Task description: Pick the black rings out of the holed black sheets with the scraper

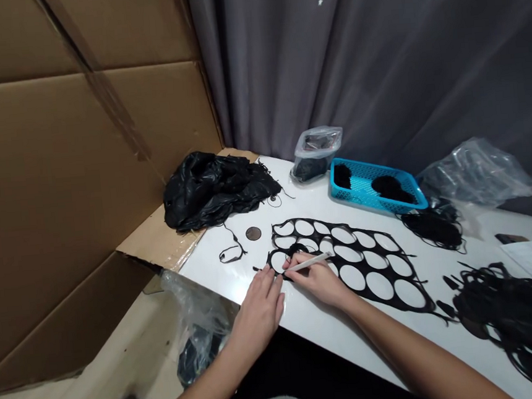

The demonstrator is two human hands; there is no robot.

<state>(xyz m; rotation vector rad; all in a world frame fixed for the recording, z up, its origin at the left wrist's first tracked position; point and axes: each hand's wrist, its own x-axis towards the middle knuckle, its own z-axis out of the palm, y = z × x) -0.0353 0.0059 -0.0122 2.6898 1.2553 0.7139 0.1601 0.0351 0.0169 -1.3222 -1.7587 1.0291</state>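
Observation:
A black flat piece with several rows of large round holes (364,268) lies on the white table (304,320). My left hand (263,299) rests at its near left corner, fingers stretched out flat and pressing beside a hole. In my right hand (317,280) is a slim white pen-like tool (315,260), held in a pinch, its tip down near my left fingertips. A small tangle of black thread (298,248) sits just behind the right fingers. To the left lie a small dark round disc (253,233) and a thin black loop of cord (231,253).
A crumpled black plastic bag (204,192) lies back left, beside a tall cardboard wall (78,135). Behind stand a clear pouch (316,151) and a blue basket (370,170) with black bundles. Black strips (522,307) heap at right, near a clear plastic bag (478,171).

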